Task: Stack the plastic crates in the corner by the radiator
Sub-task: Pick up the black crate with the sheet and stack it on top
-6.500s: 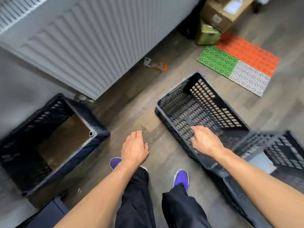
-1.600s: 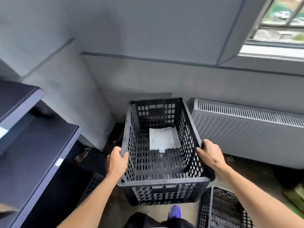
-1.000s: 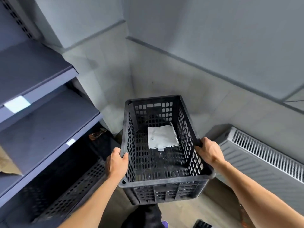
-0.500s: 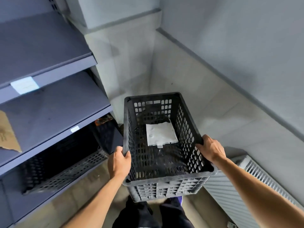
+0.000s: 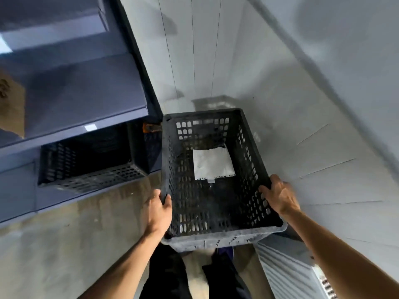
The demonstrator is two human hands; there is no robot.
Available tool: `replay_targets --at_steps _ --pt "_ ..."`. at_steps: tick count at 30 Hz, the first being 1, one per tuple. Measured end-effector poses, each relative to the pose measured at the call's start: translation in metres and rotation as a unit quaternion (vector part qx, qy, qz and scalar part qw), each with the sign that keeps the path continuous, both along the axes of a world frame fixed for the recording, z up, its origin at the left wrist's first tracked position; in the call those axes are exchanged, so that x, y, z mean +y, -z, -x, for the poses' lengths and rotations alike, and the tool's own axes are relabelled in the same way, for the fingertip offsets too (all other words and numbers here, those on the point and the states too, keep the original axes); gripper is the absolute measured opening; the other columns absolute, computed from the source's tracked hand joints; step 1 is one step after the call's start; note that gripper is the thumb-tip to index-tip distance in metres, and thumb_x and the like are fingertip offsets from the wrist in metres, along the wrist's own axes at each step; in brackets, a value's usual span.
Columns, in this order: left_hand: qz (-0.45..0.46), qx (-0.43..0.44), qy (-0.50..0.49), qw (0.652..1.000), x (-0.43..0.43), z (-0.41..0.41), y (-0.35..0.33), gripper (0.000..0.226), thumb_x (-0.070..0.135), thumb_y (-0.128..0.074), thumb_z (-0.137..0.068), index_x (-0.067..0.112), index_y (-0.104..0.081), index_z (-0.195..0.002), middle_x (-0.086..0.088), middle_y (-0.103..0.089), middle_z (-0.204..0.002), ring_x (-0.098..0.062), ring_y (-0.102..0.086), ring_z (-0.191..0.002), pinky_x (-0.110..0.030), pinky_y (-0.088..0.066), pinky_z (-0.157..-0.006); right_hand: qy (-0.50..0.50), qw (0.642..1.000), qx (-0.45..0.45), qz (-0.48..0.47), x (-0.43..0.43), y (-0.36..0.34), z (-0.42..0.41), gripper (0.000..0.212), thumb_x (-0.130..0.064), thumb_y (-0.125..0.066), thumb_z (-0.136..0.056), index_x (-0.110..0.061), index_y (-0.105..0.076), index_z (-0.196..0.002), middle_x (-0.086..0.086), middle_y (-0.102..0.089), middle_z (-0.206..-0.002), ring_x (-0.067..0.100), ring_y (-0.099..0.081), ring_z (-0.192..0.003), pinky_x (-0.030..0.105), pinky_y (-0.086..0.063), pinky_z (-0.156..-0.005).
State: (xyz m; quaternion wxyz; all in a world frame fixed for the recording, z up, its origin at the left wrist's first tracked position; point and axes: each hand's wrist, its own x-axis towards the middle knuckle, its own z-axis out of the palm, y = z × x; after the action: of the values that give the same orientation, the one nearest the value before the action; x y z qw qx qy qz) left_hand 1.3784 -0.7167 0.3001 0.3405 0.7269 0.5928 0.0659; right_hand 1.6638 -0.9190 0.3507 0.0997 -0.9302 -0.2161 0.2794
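I hold a black perforated plastic crate [image 5: 218,236] in the air in front of me, its open top facing up. My left hand [image 5: 159,210] grips its left rim and my right hand [image 5: 278,196] grips its right rim. A white sheet of paper [image 5: 212,166] lies on the crate's bottom. The far end of the crate points into the corner where two pale walls meet. The white radiator [image 5: 287,275] shows at the lower right, just below the crate. A second black crate [image 5: 90,167] lies on its side under the shelf at the left.
Dark grey shelving [image 5: 75,100] fills the upper left, with a piece of brown cardboard [image 5: 10,108] on it. A small orange object [image 5: 150,127] sits at the shelf's foot by the corner. My legs and the wooden floor [image 5: 71,229] are below.
My view has swung left and down toward the corner. The crate stays in both hands and has come closer to the corner walls; the radiator has slid to the lower right edge.
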Motion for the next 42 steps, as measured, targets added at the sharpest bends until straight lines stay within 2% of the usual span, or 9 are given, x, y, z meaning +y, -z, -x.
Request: replay_targets --at_steps 2,4,7,14,20,28,33,38,42 --pt "-0.011 0.015 -0.021 1.000 -0.018 -0.010 0.011 0.038 0.049 -0.046 -0.088 0.018 -0.051 -0.108 -0.013 -0.070 -0.082 -0.033 -0.067 -0.074 -0.043 -0.057 -0.064 -0.020 1.000 -0.010 0.003 -0.006 0.015 -0.014 0.027 -0.037 -0.055 -0.095 -0.012 -0.048 -0.103 0.013 -0.064 -0.087 0.030 -0.059 -0.074 0.034 -0.045 -0.062" --pt "-0.016 0.023 -0.039 0.999 -0.034 -0.022 0.013 0.029 0.035 -0.055 -0.092 0.012 -0.054 -0.110 -0.016 -0.069 -0.082 -0.035 -0.067 -0.075 -0.044 -0.056 -0.064 -0.043 0.999 -0.027 0.004 -0.012 0.028 -0.029 0.030 -0.037 -0.055 -0.096 -0.008 -0.050 -0.103 0.017 -0.066 -0.089 0.035 -0.061 -0.078 0.034 -0.043 -0.064" --pt "-0.036 0.049 -0.040 0.997 -0.049 -0.038 0.018 0.026 0.027 -0.061 -0.092 0.008 -0.059 -0.108 -0.016 -0.071 -0.081 -0.035 -0.068 -0.074 -0.037 -0.055 -0.062 -0.061 0.997 -0.040 -0.002 -0.014 0.047 -0.047 0.032 -0.035 -0.055 -0.096 -0.004 -0.051 -0.101 0.022 -0.067 -0.089 0.042 -0.064 -0.083 0.038 -0.045 -0.066" --pt "-0.043 0.048 -0.055 0.996 -0.062 -0.069 0.082 0.026 0.030 -0.058 -0.093 0.008 -0.054 -0.107 -0.014 -0.071 -0.088 -0.037 -0.067 -0.074 -0.039 -0.054 -0.060 -0.072 0.994 -0.085 -0.009 -0.017 0.116 -0.079 0.039 -0.042 -0.052 -0.095 -0.003 -0.054 -0.102 0.026 -0.067 -0.088 0.045 -0.064 -0.083 0.044 -0.050 -0.069" --pt "-0.017 0.042 -0.047 0.998 -0.079 -0.080 0.122 0.023 0.033 -0.056 -0.093 0.013 -0.046 -0.099 -0.006 -0.063 -0.071 -0.035 -0.063 -0.064 -0.038 -0.053 -0.056 -0.068 0.992 -0.109 0.008 -0.021 0.154 -0.092 0.043 -0.048 -0.046 -0.096 -0.007 -0.049 -0.108 0.025 -0.066 -0.082 0.045 -0.064 -0.076 0.047 -0.053 -0.066" --pt "0.011 0.045 -0.039 0.998 -0.115 -0.073 0.151 0.023 0.024 -0.061 -0.092 0.009 -0.045 -0.098 -0.014 -0.064 -0.071 -0.041 -0.064 -0.070 -0.036 -0.042 -0.056 -0.081 0.983 -0.161 0.044 -0.046 0.186 -0.077 0.032 -0.035 -0.054 -0.096 -0.004 -0.049 -0.099 0.025 -0.065 -0.078 0.045 -0.064 -0.070 0.045 -0.050 -0.061" --pt "0.028 0.047 -0.041 0.998 -0.113 -0.076 0.143 0.023 0.024 -0.062 -0.092 0.009 -0.046 -0.099 -0.004 -0.056 -0.067 -0.038 -0.063 -0.067 -0.035 -0.044 -0.057 -0.064 0.981 -0.176 0.052 -0.045 0.183 -0.081 0.032 -0.033 -0.057 -0.094 -0.003 -0.053 -0.104 0.027 -0.067 -0.087 0.045 -0.064 -0.079 0.044 -0.048 -0.065" --pt "0.073 0.085 0.025 0.993 -0.116 -0.078 0.138 0.022 0.028 -0.054 -0.096 0.014 -0.039 -0.103 -0.005 -0.064 -0.074 -0.030 -0.063 -0.062 -0.036 -0.051 -0.055 -0.053 0.977 -0.190 0.075 -0.047 0.183 -0.075 0.029 -0.025 -0.061 -0.091 -0.001 -0.052 -0.106 0.025 -0.065 -0.098 0.043 -0.064 -0.088 0.042 -0.048 -0.067" --pt "0.124 0.133 0.057 0.982 -0.112 -0.073 0.137 0.027 0.034 -0.049 -0.098 0.014 -0.037 -0.112 -0.006 -0.068 -0.080 -0.025 -0.064 -0.062 -0.039 -0.057 -0.057 -0.030 0.979 -0.172 0.109 -0.047 0.184 -0.060 0.032 -0.016 -0.058 -0.089 0.001 -0.045 -0.113 0.023 -0.055 -0.111 0.042 -0.059 -0.094 0.038 -0.043 -0.059"
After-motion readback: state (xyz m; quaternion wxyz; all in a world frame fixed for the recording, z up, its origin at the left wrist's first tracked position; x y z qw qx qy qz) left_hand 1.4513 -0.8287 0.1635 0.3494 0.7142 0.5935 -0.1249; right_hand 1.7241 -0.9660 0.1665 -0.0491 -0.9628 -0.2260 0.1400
